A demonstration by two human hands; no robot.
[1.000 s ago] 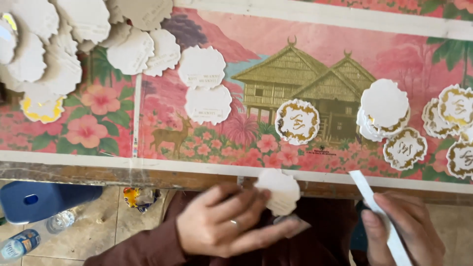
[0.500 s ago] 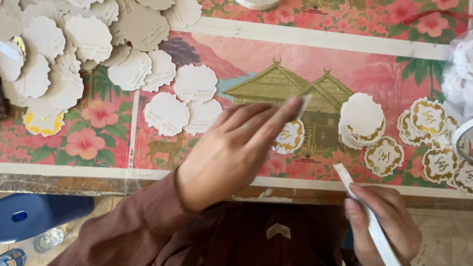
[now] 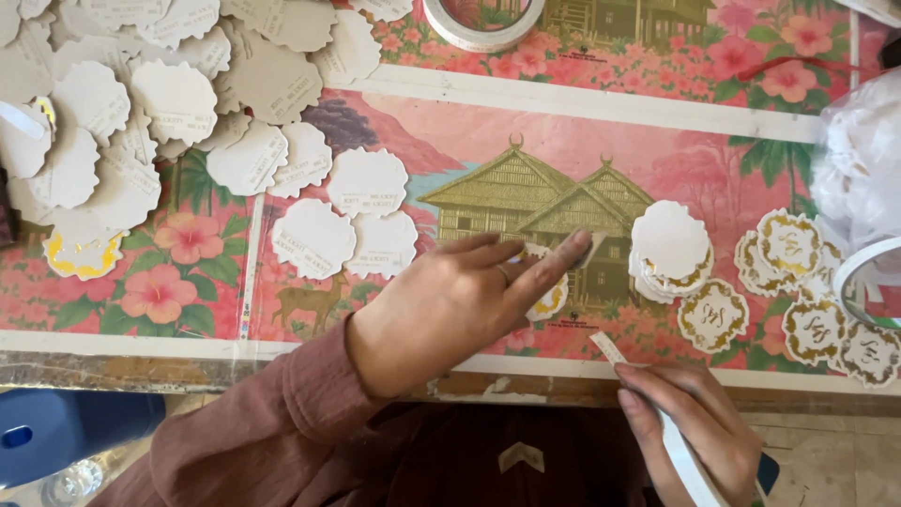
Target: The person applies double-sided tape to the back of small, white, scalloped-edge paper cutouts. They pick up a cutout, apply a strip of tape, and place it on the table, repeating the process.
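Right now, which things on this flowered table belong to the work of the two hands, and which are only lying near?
In use:
left hand
gold-edged scalloped card disc
right hand
white tape strip

Lying about:
stack of scalloped discs
white tape roll
blue plastic container

A printed table cover [image 3: 582,113] with pink flowers and a golden house serves as the landmark. Over its upper left corner lies a heap of scalloped white paper discs [image 3: 141,103], blank side up. A roll of white tape [image 3: 483,23] sits at its top edge. Near its right end are gold-printed scalloped discs [image 3: 817,310], beside a clear plastic bag [image 3: 859,160]. Below its left corner stands a blue stool [image 3: 56,432].
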